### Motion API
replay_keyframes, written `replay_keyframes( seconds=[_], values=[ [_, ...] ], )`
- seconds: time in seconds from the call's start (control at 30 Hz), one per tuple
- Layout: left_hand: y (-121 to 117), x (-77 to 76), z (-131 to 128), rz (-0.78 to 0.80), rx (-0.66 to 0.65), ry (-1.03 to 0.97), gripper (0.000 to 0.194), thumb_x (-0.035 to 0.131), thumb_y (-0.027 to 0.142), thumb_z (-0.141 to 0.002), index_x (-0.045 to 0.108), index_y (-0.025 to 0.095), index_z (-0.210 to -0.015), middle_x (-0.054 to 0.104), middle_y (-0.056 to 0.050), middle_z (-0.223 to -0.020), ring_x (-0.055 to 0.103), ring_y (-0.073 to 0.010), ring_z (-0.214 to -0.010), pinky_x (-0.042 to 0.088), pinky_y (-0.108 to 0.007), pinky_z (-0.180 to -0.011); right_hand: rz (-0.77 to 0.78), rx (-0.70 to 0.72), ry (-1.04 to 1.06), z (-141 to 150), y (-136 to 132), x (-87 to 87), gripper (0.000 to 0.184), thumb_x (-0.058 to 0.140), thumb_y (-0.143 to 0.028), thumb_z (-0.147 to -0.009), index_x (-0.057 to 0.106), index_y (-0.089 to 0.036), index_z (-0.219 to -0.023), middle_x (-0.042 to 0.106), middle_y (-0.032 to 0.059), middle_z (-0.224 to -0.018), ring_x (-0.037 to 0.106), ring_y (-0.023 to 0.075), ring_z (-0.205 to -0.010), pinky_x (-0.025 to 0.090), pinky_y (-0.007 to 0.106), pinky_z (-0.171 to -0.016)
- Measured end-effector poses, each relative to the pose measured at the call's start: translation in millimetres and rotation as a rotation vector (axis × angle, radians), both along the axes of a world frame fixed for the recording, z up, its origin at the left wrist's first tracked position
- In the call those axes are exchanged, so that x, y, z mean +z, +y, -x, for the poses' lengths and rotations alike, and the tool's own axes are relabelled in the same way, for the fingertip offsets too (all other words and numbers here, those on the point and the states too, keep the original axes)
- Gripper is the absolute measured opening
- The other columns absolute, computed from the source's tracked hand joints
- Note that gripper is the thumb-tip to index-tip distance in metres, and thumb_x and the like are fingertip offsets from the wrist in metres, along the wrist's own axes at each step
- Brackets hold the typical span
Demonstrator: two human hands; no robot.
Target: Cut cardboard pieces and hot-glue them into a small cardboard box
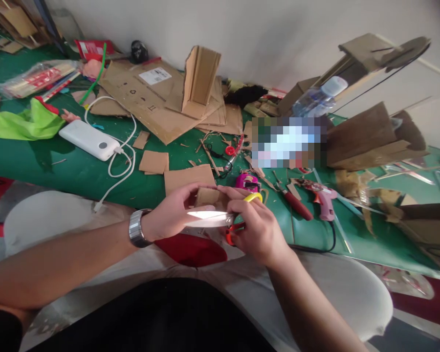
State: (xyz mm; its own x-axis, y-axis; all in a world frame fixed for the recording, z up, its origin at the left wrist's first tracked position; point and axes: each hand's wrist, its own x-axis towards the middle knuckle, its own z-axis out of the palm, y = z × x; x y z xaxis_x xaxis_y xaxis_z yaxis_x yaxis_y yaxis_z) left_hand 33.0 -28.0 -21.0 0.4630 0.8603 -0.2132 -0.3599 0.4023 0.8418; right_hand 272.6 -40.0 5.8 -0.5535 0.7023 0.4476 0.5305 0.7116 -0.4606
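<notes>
Wearing a metal-banded watch (139, 229) on the wrist, my left hand (172, 215) grips a small piece of cardboard (208, 196) over my lap. My right hand (258, 225) is closed round a pair of scissors (209, 220) with a yellow and a red handle loop. The blades point left, across the front of my left hand. Fingers of the right hand also reach to the cardboard's far edge. Just beyond the hands, a flat cardboard sheet (188, 177) lies on the green table (271, 210).
A white power bank (90, 140) with a cable sits left. A pink glue gun (326, 203), a red-handled tool (297, 204) and a magenta tape measure (247, 182) lie right. Behind are cardboard sheets (150, 98) and a folded upright piece (201, 78). Cardboard structures (366, 137) stand at right.
</notes>
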Motion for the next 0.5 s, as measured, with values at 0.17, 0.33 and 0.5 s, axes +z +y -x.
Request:
replay_keyframes(
  seconds=[0.17,0.33,0.5],
  values=[
    [-6.7,5.5,-6.1,0.001,-0.03,0.059,0.054,0.1,0.039,-0.084,0.077,0.019,-0.129,0.082,-0.014,-0.138,0.078,-0.0339,-0.126,0.063,-0.045,-0.107,-0.074,0.05,-0.076,7.3,-6.7,1.4,0.047,0.06,0.003,-0.084,0.063,-0.022,-0.123,0.076,0.0234,-0.152,0.076,0.0371,-0.138,0.067,0.048,-0.099],
    [-11.9,5.3,-9.5,0.083,-0.014,0.094,0.046,0.094,0.042,-0.089,0.079,0.018,-0.126,0.083,-0.013,-0.136,0.078,-0.035,-0.129,0.064,-0.045,-0.108,-0.123,0.057,-0.07,14.0,-12.3,-0.8,0.042,0.057,0.003,-0.094,0.065,-0.022,-0.127,0.073,0.0236,-0.156,0.07,0.0358,-0.148,0.064,0.054,-0.11],
    [-12.0,0.9,-7.1,0.016,0.048,0.164,0.037,0.094,0.041,-0.086,0.084,0.02,-0.115,0.088,-0.008,-0.115,0.084,-0.0336,-0.108,0.069,-0.041,-0.091,-0.011,0.064,0.042,14.9,-11.1,-1.5,0.035,0.064,0.0,-0.095,0.062,-0.024,-0.12,0.073,0.0222,-0.157,0.073,0.0358,-0.144,0.063,0.055,-0.114]
  ],
)
